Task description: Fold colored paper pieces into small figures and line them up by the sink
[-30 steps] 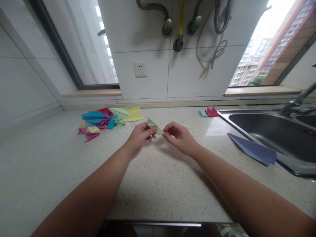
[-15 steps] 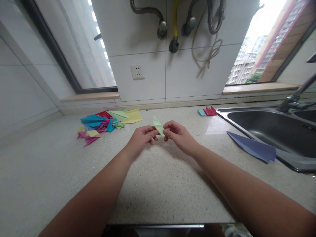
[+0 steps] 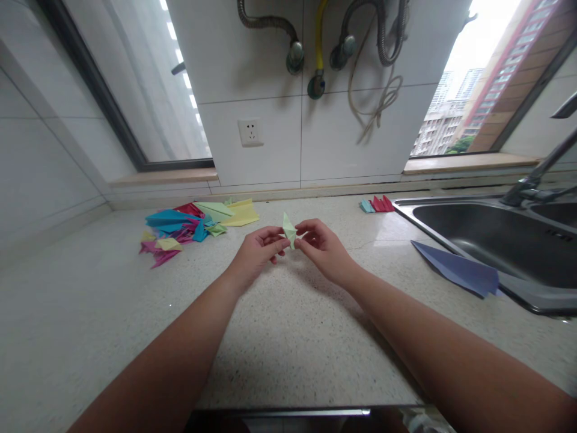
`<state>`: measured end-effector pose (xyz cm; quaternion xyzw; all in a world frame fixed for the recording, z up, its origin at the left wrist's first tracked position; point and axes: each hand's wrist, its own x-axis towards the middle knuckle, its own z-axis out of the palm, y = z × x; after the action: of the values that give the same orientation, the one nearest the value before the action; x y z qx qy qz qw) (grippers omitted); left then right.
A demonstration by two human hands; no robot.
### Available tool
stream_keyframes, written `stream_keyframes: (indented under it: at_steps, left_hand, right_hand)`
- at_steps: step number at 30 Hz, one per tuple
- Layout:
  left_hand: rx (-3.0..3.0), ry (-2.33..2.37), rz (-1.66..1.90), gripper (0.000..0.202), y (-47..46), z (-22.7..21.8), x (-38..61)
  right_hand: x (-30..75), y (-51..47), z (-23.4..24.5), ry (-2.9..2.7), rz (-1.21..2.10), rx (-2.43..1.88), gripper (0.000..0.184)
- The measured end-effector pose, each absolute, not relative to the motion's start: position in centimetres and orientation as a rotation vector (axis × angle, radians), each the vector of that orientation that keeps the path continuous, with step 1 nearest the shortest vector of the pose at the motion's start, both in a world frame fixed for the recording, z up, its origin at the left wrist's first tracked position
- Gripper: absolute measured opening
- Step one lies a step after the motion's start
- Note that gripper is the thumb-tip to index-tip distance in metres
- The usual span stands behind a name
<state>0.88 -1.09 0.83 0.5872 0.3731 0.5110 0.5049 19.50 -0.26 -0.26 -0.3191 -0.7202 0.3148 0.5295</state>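
A small piece of pale green folded paper [image 3: 289, 230], pointed at the top, is held above the counter between my two hands. My left hand [image 3: 258, 251] pinches its left side, thumb in front and fingers behind. On the other side, my right hand [image 3: 327, 249] has its thumb and curled fingertips at the paper's right edge. Part of the lower end is covered by my thumbs.
A pile of colourful folded papers [image 3: 169, 221] lies at the left of the counter [image 3: 279, 349]. Small red folded papers [image 3: 383, 203] and a light blue one [image 3: 366, 205] are by the sink [image 3: 455, 231]. A purple paper plane [image 3: 455, 267] rests near the sink's edge.
The pale green paper has turned to stand more upright between my fingers. My right thumb has shifted slightly on its edge. The camera view has moved a little.
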Motion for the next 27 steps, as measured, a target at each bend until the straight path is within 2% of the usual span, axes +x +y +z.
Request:
stream_keyframes:
  at_steps: [13, 27]
  left_hand:
    - [1.47, 0.937, 1.227, 0.027, -0.9, 0.7, 0.7]
    - [1.587, 1.024, 1.257, 0.032, -1.4, 0.5, 1.6]
  right_hand:
    - [19.3, -1.3, 0.4, -1.841, 0.567, -0.788, 0.026]
    - [18.7, -1.7, 0.4, -1.763, 0.519, -0.967, 0.032]
